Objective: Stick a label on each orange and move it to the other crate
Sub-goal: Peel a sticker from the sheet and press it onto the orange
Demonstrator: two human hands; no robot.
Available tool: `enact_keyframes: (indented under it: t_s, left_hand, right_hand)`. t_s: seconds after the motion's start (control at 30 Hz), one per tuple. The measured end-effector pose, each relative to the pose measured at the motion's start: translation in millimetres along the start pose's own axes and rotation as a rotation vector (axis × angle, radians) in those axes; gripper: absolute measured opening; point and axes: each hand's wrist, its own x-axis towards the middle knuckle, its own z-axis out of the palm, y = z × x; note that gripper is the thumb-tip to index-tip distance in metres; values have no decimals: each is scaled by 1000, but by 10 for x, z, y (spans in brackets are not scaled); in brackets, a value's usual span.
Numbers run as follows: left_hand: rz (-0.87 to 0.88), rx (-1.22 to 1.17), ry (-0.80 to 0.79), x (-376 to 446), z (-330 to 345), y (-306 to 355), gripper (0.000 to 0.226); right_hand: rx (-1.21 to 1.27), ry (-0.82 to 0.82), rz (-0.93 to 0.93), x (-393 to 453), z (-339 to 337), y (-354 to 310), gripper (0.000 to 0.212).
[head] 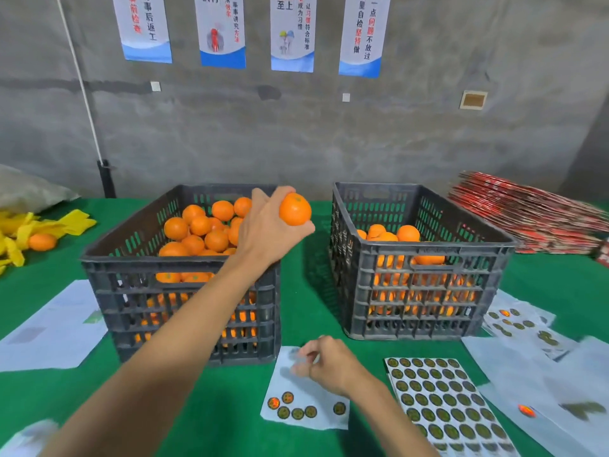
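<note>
2 dark slatted crates sit side by side on the green table, toward its far edge. the left crate [184,291] is piled nearly to the rim with oranges, the right crate [421,285] holds a lower heap that mostly shows through the slats. the left hand [267,232] is up above the right rim of the left crate, fingers and thumb curled round 1 orange [295,209], which pokes out on the side facing the right crate, over the gap between the 2. the right hand [324,364] is low near the front edge, fingertips pinched together over a mostly used sticker sheet [306,404] with 6 round labels left at its bottom; too blurry to tell if a label is actually in the pinch. a full sheet of round dark-green labels [441,407] lies just right of it, print too small to read. more backing sheets lie by the right edge and left of the left crate. a loose orange [42,241] sits on yellow wrappers [19,232] at the left edge, red flat cartons [527,216] are stacked at the far right corner. posters [224,31] on the wall have chinese writing, partly cut off.
</note>
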Motion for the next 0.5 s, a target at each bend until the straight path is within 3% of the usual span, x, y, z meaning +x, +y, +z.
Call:
enact_keyframes:
  t_s: [0.13,0.27,0.33,0.4,0.5]
  left_hand:
    - [117,61,100,-396,138,157,70]
    - [413,237,174,-819,292,71,70]
    - [480,276,125,-1052,400,-48,70]
    - [387,205,-12,-1336,543,-208,69]
    - [4,-90,-266,-1735,782,-444,66]
  right_hand:
    - [-205,-62,-96,-171,267,114,59]
    - [-228,-71,-146,-319,373,305,54]
    - [-201,-57,-142,-359,318,392,49]
    - [-186,-56,-148,-371,259,447,43]
    - [-125,-83,-98,-365,224,443,39]
